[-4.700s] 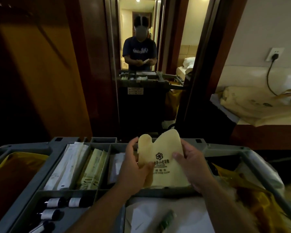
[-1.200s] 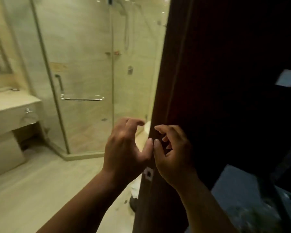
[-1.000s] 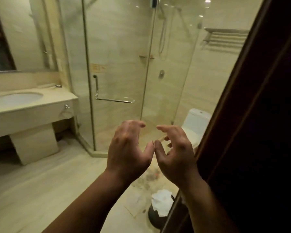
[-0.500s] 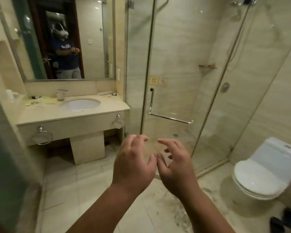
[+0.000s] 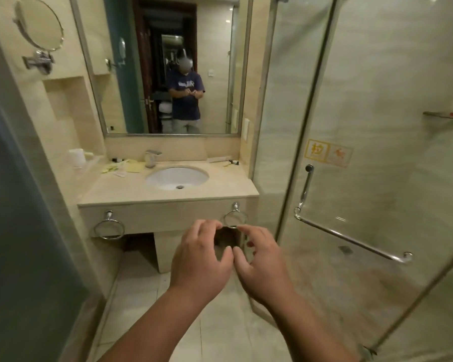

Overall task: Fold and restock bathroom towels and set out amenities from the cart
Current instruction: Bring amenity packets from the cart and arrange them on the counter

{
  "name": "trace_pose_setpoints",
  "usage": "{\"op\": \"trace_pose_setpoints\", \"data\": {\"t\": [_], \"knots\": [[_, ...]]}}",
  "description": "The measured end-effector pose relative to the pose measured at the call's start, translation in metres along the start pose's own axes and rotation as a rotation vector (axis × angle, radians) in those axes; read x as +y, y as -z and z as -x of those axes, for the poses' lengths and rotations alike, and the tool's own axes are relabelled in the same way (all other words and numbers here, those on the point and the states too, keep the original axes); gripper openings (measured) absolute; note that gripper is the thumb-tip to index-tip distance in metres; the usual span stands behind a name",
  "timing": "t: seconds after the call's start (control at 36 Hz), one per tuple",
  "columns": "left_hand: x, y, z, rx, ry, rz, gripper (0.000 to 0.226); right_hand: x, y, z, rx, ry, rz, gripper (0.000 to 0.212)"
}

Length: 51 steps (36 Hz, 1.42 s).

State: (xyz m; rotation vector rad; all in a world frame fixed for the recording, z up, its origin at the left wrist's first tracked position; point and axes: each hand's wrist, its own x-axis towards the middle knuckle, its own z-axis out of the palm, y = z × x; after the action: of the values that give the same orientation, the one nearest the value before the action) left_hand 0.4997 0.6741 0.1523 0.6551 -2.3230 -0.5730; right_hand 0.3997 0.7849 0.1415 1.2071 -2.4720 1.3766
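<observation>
Left grip (image 5: 199, 259) and right grip (image 5: 266, 267) are both up in front of me, fingers loosely curled, thumb tips almost touching. I see nothing held in either. Straight ahead past the fingertips is the beige stone bench (image 5: 120, 192) with a white oval sink (image 5: 177, 177), its front edge running left-right across my path. The chrome right towel ring (image 5: 236, 205) hangs on the bench front, showing just above the right grip but farther off. The chrome left towel ring (image 5: 109, 213) sits toward the front left corner. No towel hangs in either. Pale yellow-green amenity sachets (image 5: 122, 168) lie at the back left corner, beside the chrome tap (image 5: 152, 158). So the amenity spot is ahead and to the left, and I judge the left grip nearer. Cart not in view.
</observation>
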Motion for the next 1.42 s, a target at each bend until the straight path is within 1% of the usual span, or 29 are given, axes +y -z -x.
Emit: {"op": "trace_pose_setpoints", "data": {"t": [0.14, 0.28, 0.36, 0.47, 0.58, 0.67, 0.78, 0.86, 1.03, 1.19, 1.28, 1.33, 1.42], "knots": [[-0.041, -0.042, -0.079, 0.007, 0.075, -0.009, 0.040, 0.038, -0.037, -0.088, -0.068, -0.017, -0.031, 0.049], [-0.096, -0.088, -0.157, -0.028, 0.131, -0.003, 0.039, 0.082, -0.094, -0.176, -0.100, -0.059, -0.054, 0.056], [-0.134, -0.119, -0.214, -0.076, 0.177, 0.013, 0.041, 0.108, -0.133, -0.235, -0.106, -0.086, -0.040, 0.058], [-0.181, -0.158, -0.289, -0.161, 0.204, 0.044, 0.042, 0.138, -0.175, -0.308, -0.108, -0.166, -0.024, 0.067], [-0.215, -0.193, -0.360, -0.213, 0.176, 0.064, 0.041, 0.164, -0.201, -0.375, -0.099, -0.234, -0.004, 0.072], [-0.234, -0.225, -0.409, -0.263, 0.174, 0.063, 0.044, 0.190, -0.220, -0.419, -0.100, -0.310, -0.026, 0.071], [-0.260, -0.281, -0.462, -0.320, 0.178, 0.064, 0.052, 0.238, -0.244, -0.473, -0.119, -0.376, -0.084, 0.068], [-0.277, -0.326, -0.502, -0.373, 0.198, 0.024, 0.059, 0.282, -0.265, -0.517, -0.171, -0.432, -0.105, 0.070], [-0.317, -0.417, -0.567, -0.431, 0.278, 0.023, 0.068, 0.370, -0.304, -0.597, -0.260, -0.506, -0.097, 0.082], [-0.350, -0.503, -0.609, -0.483, 0.288, 0.106, 0.066, 0.448, -0.344, -0.655, -0.352, -0.593, -0.155, 0.091], [-0.366, -0.541, -0.619, -0.475, 0.305, 0.147, 0.062, 0.480, -0.364, -0.668, -0.291, -0.607, -0.142, 0.087], [-0.378, -0.566, -0.629, -0.421, 0.326, 0.152, 0.062, 0.496, -0.378, -0.678, -0.219, -0.563, -0.092, 0.080], [-0.393, -0.598, -0.655, -0.326, 0.322, 0.077, 0.064, 0.516, -0.397, -0.708, -0.117, -0.510, -0.040, 0.070]]}}
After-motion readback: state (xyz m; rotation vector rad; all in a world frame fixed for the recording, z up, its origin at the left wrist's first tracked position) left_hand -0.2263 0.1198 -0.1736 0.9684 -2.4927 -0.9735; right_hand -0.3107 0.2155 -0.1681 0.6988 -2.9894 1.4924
